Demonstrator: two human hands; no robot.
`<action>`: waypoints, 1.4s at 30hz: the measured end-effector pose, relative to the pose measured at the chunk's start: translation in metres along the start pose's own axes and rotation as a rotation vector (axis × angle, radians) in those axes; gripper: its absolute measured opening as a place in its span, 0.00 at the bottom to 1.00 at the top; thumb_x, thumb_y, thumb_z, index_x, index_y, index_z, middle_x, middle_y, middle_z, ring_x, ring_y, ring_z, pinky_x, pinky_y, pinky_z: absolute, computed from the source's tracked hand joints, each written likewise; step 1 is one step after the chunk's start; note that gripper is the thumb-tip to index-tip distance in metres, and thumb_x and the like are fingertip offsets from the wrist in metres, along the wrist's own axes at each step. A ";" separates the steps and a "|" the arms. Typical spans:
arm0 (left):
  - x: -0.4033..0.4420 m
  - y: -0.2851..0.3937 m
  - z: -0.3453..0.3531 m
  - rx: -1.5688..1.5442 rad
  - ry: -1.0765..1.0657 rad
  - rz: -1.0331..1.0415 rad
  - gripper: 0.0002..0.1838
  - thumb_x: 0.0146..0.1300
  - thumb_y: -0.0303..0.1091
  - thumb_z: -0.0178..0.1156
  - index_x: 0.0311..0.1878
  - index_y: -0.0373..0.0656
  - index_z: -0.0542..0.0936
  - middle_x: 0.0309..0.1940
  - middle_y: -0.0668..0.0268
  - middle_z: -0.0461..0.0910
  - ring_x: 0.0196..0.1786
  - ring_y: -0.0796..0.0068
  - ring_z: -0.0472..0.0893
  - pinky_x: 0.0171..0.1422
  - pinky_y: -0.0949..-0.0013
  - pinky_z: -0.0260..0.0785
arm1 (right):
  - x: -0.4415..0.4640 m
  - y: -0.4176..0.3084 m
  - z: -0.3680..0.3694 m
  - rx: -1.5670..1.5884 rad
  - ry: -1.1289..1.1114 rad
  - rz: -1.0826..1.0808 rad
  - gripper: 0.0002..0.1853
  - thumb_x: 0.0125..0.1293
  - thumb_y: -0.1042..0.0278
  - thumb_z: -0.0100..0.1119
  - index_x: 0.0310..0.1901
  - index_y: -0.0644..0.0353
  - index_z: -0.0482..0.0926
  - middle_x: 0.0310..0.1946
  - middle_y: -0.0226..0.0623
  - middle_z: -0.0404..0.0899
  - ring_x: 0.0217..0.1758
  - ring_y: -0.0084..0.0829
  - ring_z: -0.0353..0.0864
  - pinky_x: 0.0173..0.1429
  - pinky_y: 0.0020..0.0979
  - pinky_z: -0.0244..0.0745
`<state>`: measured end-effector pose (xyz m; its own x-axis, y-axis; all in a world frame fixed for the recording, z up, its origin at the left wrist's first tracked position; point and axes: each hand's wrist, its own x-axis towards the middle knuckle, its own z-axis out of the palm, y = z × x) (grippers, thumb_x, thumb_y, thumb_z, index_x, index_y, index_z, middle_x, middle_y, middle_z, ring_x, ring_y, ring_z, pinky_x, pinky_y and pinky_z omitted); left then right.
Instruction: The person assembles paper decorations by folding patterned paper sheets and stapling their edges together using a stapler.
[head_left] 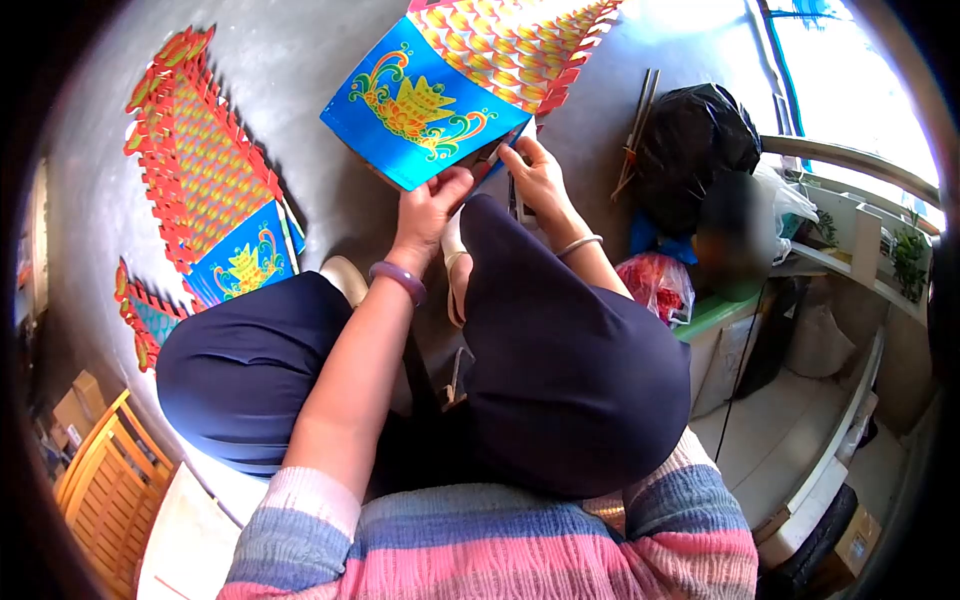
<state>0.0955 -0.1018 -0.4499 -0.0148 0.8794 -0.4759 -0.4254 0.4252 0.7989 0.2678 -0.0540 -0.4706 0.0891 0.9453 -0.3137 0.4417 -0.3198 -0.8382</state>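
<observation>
A blue panel with a yellow and orange crown-like pattern [415, 105] is joined to a scale-patterned piece with red fringed edges [510, 45], at the top centre. My left hand [432, 207], with a purple bangle at the wrist, pinches the panel's lower edge. At its lower right corner my right hand [538, 180], wearing a pale bangle, has thumb and fingers closed on the edge. What lies under the panel is mostly hidden. A similar piece with red fringes and a blue end [215, 190] lies on the floor at the left.
A smaller fringed piece [150, 315] lies lower left. Thin sticks [638, 130] and a black plastic bag [705, 150] are to the right, with a red bag [655, 285] below. Planters [870, 240] stand far right; a wooden chair [110, 485] is lower left.
</observation>
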 end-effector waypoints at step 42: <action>0.013 0.014 -0.014 -0.229 0.259 -0.311 0.09 0.51 0.25 0.67 0.33 0.46 0.77 0.25 0.70 0.79 0.23 0.79 0.77 0.25 0.79 0.64 | -0.019 -0.017 0.001 0.055 -0.039 0.124 0.50 0.53 0.61 0.69 0.69 0.64 0.45 0.52 0.51 0.74 0.53 0.35 0.75 0.56 0.31 0.70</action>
<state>0.0766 -0.0876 -0.4500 -0.0676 0.6227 -0.7795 -0.6339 0.5766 0.5155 0.2580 -0.0663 -0.4504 0.1042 0.8955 -0.4326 0.3794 -0.4379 -0.8150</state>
